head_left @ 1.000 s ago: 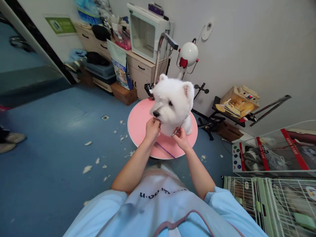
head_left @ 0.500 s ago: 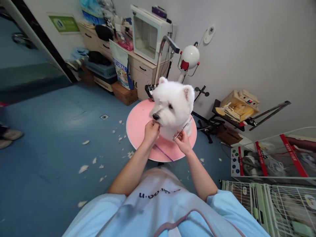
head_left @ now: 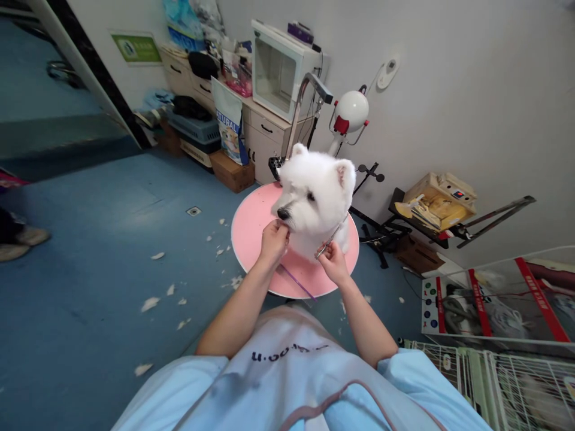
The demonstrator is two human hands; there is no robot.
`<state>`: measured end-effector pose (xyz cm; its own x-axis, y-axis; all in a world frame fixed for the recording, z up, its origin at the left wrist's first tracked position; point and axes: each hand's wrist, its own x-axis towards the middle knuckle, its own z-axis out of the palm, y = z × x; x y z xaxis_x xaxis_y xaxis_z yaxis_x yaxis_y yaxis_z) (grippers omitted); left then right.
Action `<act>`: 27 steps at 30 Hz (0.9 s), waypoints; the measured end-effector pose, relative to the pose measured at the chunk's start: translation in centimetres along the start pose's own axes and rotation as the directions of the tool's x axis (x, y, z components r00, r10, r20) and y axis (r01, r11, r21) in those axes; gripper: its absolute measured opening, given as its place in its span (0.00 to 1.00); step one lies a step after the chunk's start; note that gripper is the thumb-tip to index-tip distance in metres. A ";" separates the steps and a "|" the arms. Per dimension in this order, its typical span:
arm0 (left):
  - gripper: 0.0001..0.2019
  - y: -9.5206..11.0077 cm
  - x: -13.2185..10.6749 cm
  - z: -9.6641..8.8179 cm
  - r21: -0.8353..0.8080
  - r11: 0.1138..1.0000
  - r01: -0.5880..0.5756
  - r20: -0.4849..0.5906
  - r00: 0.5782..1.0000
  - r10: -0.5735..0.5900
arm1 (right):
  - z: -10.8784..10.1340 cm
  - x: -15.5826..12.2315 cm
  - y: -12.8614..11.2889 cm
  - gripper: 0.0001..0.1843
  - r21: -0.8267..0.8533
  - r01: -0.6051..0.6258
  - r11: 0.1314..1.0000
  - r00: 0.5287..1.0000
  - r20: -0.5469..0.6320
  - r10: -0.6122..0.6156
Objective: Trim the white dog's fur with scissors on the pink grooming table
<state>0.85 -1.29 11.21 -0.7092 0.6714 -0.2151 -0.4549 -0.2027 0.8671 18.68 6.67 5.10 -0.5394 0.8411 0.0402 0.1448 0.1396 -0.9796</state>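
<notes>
Floor (head_left: 103,251): blue, with white tufts (head_left: 150,304) of fur scattered to the left of the table and a small square drain (head_left: 193,211) beyond them.
Wall (head_left: 449,90): pale grey; against it runs a row of drawers (head_left: 267,130), with a white glass-fronted cabinet (head_left: 275,75) on top and a printed bag (head_left: 230,129) in front.
Pink table (head_left: 249,230): round, directly before me, pale at the rim.
White dog (head_left: 309,191): upright on the pink table, its muzzle pointing to the left of my view, one dark eye showing.
Left hand (head_left: 275,240): my fingers are drawn together on the fur of the dog's chin, just under the mouth.
Right hand (head_left: 332,260): my thumb and fingers are clamped on the scissors (head_left: 321,251) at the handle end.
Blades: slanting up and away beside the dog's neck; I cannot tell whether they are parted.
Purple strip (head_left: 299,283): lying near the table's close edge, between my forearms.
Metal arm (head_left: 320,88): bent over behind the dog, near a white globe (head_left: 351,112) with red fittings.
Wire cage (head_left: 534,383): low on the right.
Shoes (head_left: 31,235): another person's, at the far left.
Apron (head_left: 287,365): lettered, over my light blue clothes.
</notes>
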 end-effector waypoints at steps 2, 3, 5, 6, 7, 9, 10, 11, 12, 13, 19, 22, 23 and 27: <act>0.07 0.1 0.0 0.0 0.004 1.000 -0.001 0.005 1.000 0.001 | -0.3 0.1 -0.2 0.23 0.002 0.026 1.000 1.000 0.014 -0.026; 0.07 0.1 0.0 0.0 0.005 1.000 -0.005 0.003 1.000 0.005 | -0.5 0.2 -0.3 0.24 -0.004 0.038 0.999 0.999 0.022 -0.038; 0.07 0.2 -0.1 0.0 0.001 1.000 -0.013 -0.007 1.000 0.013 | -0.8 0.4 -0.6 0.23 -0.022 0.041 0.999 0.999 0.030 -0.040; 0.07 0.3 -0.1 0.0 -0.002 1.000 -0.015 -0.012 1.000 0.015 | -0.9 0.4 -0.7 0.21 -0.027 0.032 0.999 0.999 0.024 -0.031; 0.06 0.3 -0.2 0.0 -0.005 1.000 -0.014 -0.013 1.000 0.014 | -0.9 0.4 -0.8 0.21 -0.027 0.023 0.999 1.000 0.016 -0.023; 0.05 0.4 -0.2 -0.1 -0.010 1.000 -0.011 -0.008 1.000 0.011 | -0.8 0.3 -1.0 0.21 -0.031 0.035 0.999 0.999 0.016 -0.035; 0.05 0.4 -0.2 -0.1 -0.014 1.000 -0.015 -0.006 1.000 0.015 | -0.7 0.2 -1.0 0.21 -0.041 0.057 0.998 0.998 0.020 -0.056; 0.04 0.4 -0.2 -0.1 -0.019 1.000 -0.021 -0.003 1.000 0.021 | -0.6 0.2 -1.0 0.21 -0.055 0.075 0.996 0.997 0.027 -0.074; 0.04 0.4 -0.1 -0.2 -0.024 0.999 -0.029 -0.004 1.000 0.029 | -0.5 0.1 -1.0 0.21 -0.067 0.084 0.994 0.996 0.033 -0.082; 0.04 0.3 -0.1 -0.2 -0.028 0.999 -0.034 -0.005 0.999 0.033 | -0.4 0.1 -0.9 0.21 -0.073 0.080 0.994 0.996 0.035 -0.078; 0.05 0.3 -0.1 -0.3 -0.010 1.000 -0.027 -0.015 1.000 0.026 | -0.4 0.2 -0.6 0.24 -0.011 0.041 0.999 0.998 0.044 -0.040; 0.06 0.5 -0.3 -0.3 -0.019 0.999 -0.033 -0.030 0.999 0.032 | -0.8 0.5 -0.7 0.24 -0.014 0.018 1.000 0.998 0.062 -0.017; 0.06 0.5 -0.3 -0.3 -0.023 0.999 -0.030 -0.030 0.999 0.029 | -1.1 0.6 -0.8 0.24 -0.013 0.005 1.000 0.998 0.069 -0.004; 0.07 0.7 -0.4 -0.2 -0.020 1.000 -0.017 -0.043 0.999 0.016 | -2.3 1.4 -1.2 0.27 -0.024 0.009 1.000 0.992 0.128 -0.006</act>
<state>0.73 -1.85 11.79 -0.7388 0.6370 -0.2200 -0.4536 -0.2286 0.8614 19.60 8.87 6.80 -0.6420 0.7664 0.0202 0.1595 0.1593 -0.9743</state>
